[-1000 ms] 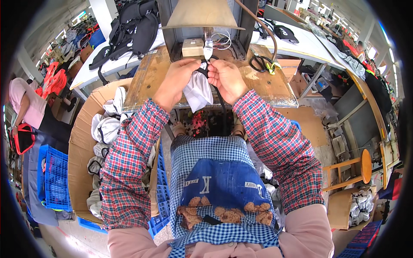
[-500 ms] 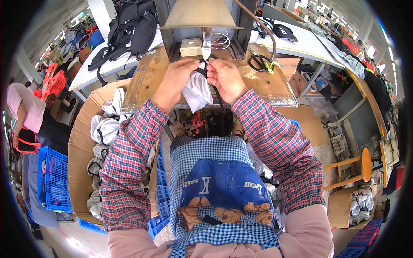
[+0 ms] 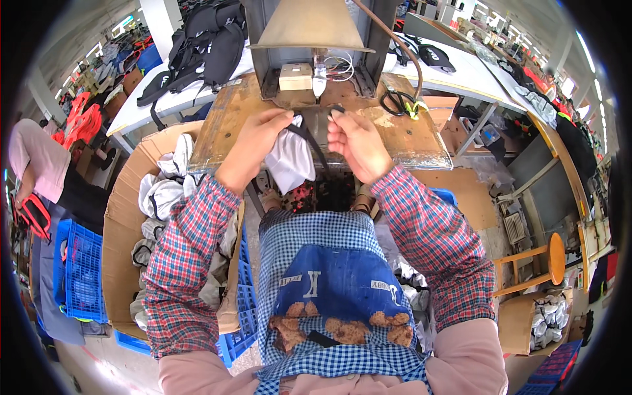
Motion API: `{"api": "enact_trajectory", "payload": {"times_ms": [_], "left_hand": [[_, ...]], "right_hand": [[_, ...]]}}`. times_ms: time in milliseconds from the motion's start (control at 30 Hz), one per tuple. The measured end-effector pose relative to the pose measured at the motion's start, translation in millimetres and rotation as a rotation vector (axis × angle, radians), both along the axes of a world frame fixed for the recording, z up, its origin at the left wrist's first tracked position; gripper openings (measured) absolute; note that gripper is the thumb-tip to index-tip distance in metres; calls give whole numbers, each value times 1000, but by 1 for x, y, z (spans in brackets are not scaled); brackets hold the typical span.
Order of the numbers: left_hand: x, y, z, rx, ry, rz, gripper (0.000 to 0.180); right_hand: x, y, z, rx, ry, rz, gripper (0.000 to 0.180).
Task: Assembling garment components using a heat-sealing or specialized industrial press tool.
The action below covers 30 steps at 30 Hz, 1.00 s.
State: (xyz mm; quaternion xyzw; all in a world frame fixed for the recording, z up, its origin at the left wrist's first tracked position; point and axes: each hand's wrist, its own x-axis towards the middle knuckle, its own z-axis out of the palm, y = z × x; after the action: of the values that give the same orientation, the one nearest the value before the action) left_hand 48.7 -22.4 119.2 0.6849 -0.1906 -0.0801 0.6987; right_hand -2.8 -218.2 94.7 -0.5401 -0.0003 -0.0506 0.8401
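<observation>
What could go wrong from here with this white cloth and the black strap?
The white cloth hangs from the left hand past the front edge of the table, so it might drop if the grip slips. The black strap dangles beside it and could snag on that edge. The right hand is near the pale pointed tip and might bump it.

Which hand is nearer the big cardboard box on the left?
Left. The left hand is to the right of the box, near its far end, with the white cloth. The right hand is farther off, past that cloth.
</observation>
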Motion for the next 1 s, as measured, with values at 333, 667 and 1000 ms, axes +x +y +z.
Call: {"api": "enact_trajectory", "payload": {"times_ms": [333,667,1000], "left_hand": [[-84,30,-2,526,-714,-4,32],[-141,37,49,421,-97,-325,30],[-138,32,60,83,480,-516,35]], "right_hand": [[-99,23,-2,-925,-524,-80,53],[-135,3,19,-324,-202,307,26],[-154,-4,28,-169,-37,309,26]]}}
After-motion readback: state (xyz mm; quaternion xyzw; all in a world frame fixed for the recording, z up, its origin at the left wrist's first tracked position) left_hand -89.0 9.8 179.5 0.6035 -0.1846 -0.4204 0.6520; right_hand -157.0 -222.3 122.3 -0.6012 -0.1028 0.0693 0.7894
